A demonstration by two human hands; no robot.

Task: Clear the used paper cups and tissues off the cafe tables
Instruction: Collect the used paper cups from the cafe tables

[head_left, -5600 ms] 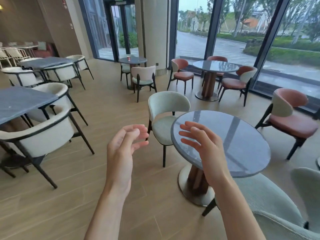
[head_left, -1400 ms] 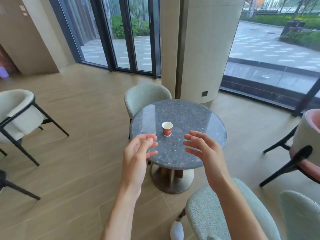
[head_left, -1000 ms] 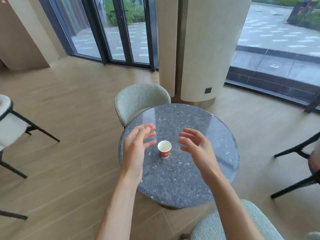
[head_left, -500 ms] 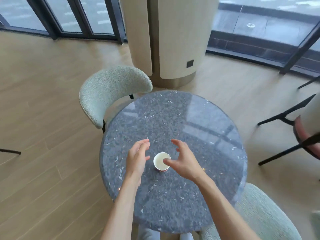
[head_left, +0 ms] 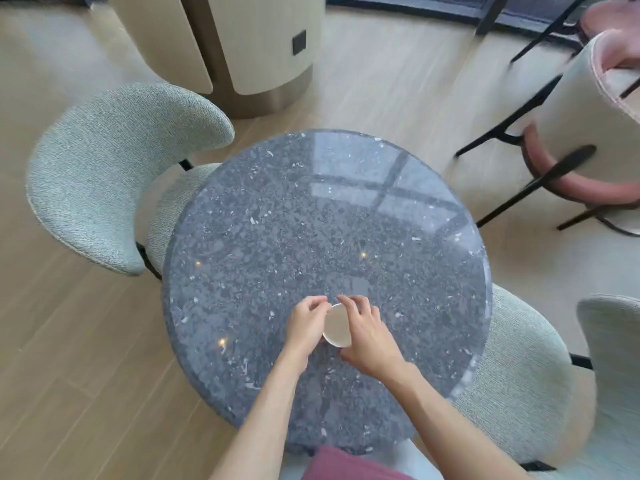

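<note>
A small white-rimmed paper cup [head_left: 337, 327] stands on the near part of the round, speckled grey stone table [head_left: 311, 220], seen from straight above so only its pale inside shows. The left hand [head_left: 304, 325] curls its fingers against the cup's left side, and the right hand [head_left: 367, 332] wraps its fingers round the right side; both grip it. A pale green upholstered chair [head_left: 104, 181] stands tucked at the table's far left, and another pale green chair [head_left: 519, 375] sits at the near right.
</note>
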